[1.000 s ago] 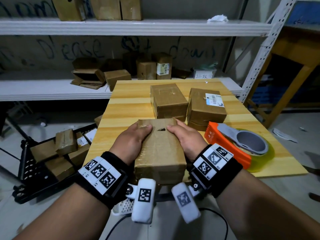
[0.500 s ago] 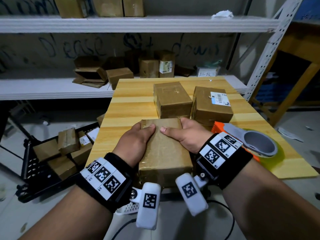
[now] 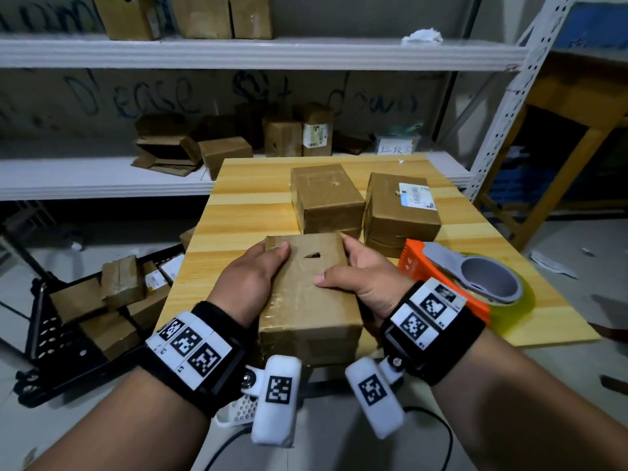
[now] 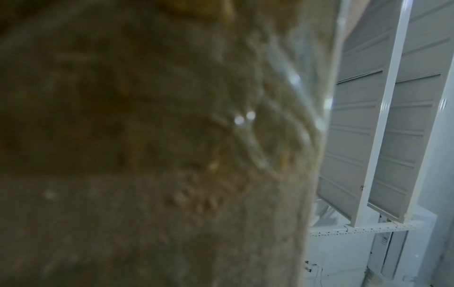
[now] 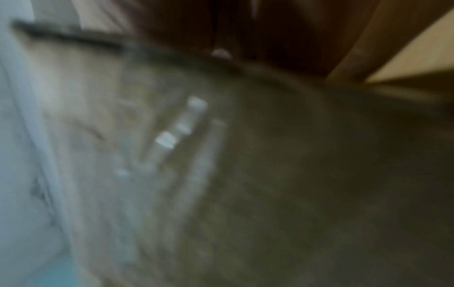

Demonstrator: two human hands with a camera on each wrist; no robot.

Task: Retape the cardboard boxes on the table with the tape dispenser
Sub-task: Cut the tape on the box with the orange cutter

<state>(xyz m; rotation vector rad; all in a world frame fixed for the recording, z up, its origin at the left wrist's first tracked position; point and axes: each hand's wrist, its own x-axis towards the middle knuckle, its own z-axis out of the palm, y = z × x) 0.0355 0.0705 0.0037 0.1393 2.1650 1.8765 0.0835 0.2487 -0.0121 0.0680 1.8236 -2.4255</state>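
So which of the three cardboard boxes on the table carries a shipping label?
The brown cardboard box at the far right, behind the orange tape dispenser; a white printed label sits on its top. The other two show none.

The held cardboard box (image 3: 307,294) was matt brown with glossy, wrinkled clear tape (image 4: 282,120) over it, the table (image 3: 244,202) was smooth pale striped wood, and the tape dispenser (image 3: 452,277) was orange and grey plastic holding a shiny yellowish roll.

We see a brown box (image 3: 307,294) near the table's front edge, with a small tear on top. Two more boxes (image 3: 326,197) (image 3: 401,207) sit side by side behind it. The orange tape dispenser (image 3: 452,277) lies to its right.
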